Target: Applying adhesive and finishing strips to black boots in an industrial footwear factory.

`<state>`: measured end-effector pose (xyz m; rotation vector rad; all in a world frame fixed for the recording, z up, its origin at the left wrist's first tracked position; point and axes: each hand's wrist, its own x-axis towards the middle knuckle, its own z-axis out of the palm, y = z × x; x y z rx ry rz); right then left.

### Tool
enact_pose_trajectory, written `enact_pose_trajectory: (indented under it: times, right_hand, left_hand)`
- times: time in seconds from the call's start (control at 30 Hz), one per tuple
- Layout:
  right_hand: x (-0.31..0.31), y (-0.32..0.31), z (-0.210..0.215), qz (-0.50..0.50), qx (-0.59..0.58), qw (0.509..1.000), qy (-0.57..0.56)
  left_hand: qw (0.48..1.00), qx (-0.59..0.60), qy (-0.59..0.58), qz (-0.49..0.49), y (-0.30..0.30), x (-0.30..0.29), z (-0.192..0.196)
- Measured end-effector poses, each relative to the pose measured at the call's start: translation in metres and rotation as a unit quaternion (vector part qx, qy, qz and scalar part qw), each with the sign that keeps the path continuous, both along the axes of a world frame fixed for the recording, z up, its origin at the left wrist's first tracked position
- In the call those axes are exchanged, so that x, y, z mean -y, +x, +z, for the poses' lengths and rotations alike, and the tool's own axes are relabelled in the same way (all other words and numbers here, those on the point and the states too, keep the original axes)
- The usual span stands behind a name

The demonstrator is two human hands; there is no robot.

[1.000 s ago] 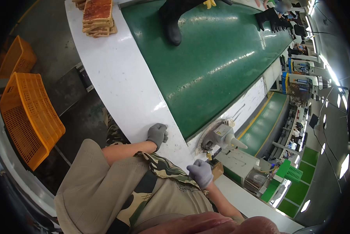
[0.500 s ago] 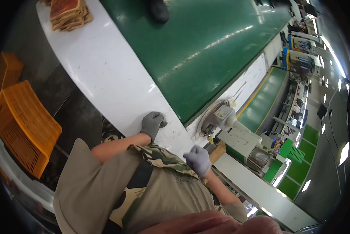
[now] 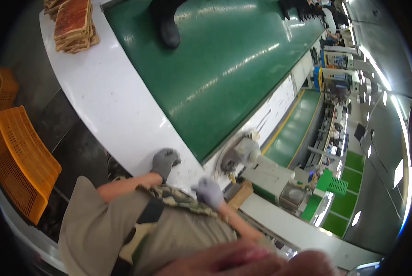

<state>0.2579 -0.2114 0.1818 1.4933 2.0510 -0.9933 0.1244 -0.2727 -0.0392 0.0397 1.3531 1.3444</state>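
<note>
Hands (image 3: pixel 165 160) flat on white ledge (image 3: pixel 109 106)

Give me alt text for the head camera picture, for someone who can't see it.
Seen from above, a person's two grey-gloved hands, left hand and right hand, rest empty on the white table edge beside a wide green conveyor belt. A stack of brown flat pieces lies at the table's far end, and orange plastic crates stand on the floor to the left.

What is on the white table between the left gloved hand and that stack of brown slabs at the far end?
Nothing: in the head view the white table is bare between the left hand and the stack of brown slabs.
</note>
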Motion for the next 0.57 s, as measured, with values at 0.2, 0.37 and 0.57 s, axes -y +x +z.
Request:
enact_pose_trajectory:
  times: [0.2,0.37,0.57]
  right_hand:
    - [-0.051,-0.041,-0.071,-0.342,-0.206,0.882,-0.252]
    - [-0.021,0.026,-0.104,-0.355,-0.209,0.864,-0.289]
    - [0.003,0.216,-0.344,0.279,-0.216,0.931,0.096]
  left_hand:
    - [0.983,0.181,0.025,0.029,-0.021,-0.022,-0.008]
    - [0.999,-0.043,0.029,0.008,-0.043,-0.010,0.008]
    - [0.726,-0.674,-0.041,-0.132,-0.153,0.038,0.027]
